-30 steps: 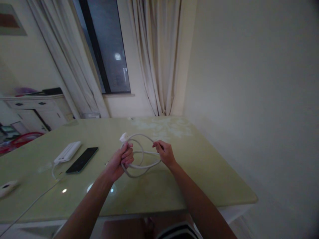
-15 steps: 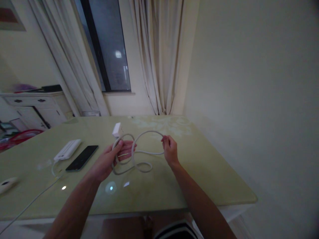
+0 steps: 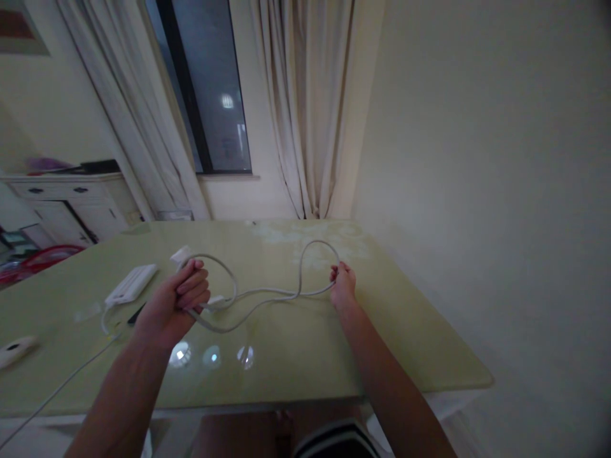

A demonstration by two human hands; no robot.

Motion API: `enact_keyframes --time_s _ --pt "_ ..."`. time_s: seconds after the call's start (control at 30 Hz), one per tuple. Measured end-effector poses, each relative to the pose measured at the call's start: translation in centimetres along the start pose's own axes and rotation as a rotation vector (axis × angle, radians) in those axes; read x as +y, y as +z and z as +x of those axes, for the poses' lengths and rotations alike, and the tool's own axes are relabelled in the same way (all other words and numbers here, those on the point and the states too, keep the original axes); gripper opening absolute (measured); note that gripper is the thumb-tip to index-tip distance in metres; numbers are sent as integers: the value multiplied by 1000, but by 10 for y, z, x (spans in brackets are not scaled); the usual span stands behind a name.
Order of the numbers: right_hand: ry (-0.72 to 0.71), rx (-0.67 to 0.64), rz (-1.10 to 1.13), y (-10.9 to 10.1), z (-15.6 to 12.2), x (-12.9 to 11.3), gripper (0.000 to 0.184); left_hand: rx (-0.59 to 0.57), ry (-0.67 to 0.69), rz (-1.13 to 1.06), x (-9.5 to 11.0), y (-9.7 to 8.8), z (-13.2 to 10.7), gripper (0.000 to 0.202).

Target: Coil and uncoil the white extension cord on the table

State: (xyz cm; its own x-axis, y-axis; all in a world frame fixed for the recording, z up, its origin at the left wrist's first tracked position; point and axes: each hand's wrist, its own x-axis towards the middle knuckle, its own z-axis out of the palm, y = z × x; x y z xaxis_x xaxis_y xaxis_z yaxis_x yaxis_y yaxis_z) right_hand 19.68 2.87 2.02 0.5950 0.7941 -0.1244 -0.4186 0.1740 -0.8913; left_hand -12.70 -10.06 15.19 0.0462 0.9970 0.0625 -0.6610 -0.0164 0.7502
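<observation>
A pale charging cable (image 3: 258,291) is stretched in loose loops between my two hands above the table. My left hand (image 3: 179,296) is closed in a fist around one end of the loops. On the right, my right hand (image 3: 342,280) pinches the cable where it bends back in a loop. A white charger block (image 3: 180,256) shows just behind my left fist; whether it touches the table is unclear. A small white piece (image 3: 216,303) lies beside the left fingers, too blurred to name.
A white power bank (image 3: 131,284) with a cord lies left on the greenish table (image 3: 296,362). My left forearm mostly covers a dark phone (image 3: 136,316). A white rounded object (image 3: 18,351) sits at the far left. A wall (image 3: 477,191) borders the right side.
My hands have moved apart, drawing the cable loops wider. The left hand went from open-fingered to a fist and shifted left over the phone. The charger block appears farther left.
</observation>
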Motion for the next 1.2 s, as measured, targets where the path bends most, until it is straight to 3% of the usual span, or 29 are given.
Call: enact_keyframes --time_s 0.13,0.33,0.47,0.53,0.6,0.67,0.73,0.8,0.93,1.1,1.2 --pt "-39 0 -77 -5 12 2 26 3 -47 52 9 8 -11 16" --pt "-292 -107 -233 -13 12 -10 39 -41 -95 241 13 17 -21 17" --pt "-220 -392 -194 -13 1 -33 44 -61 -66 350 12 22 -22 24" --pt "-335 -489 -260 -15 -6 -48 39 -56 -40 396 10 24 -21 27" --pt "-531 -549 -370 -19 -11 -60 32 -38 5 443 10 26 -20 29" --pt "-618 -696 -505 -26 -13 -68 31 -11 79 479 10 28 -19 31" --pt "-529 -909 -687 -32 -14 -69 38 18 170 488 13 30 -16 32" --pt "-411 -1033 -934 -35 -17 -63 46 43 263 476 16 32 -13 32" --pt "-426 -1059 -1335 -27 -45 -42 36 68 429 445 19 39 -8 29" --pt "-583 -1172 -1444 -12 -92 -25 55 61 549 384 16 56 -10 29" --pt "-555 -1267 -1498 -11 -97 -23 35 115 639 380 24 58 -9 28"
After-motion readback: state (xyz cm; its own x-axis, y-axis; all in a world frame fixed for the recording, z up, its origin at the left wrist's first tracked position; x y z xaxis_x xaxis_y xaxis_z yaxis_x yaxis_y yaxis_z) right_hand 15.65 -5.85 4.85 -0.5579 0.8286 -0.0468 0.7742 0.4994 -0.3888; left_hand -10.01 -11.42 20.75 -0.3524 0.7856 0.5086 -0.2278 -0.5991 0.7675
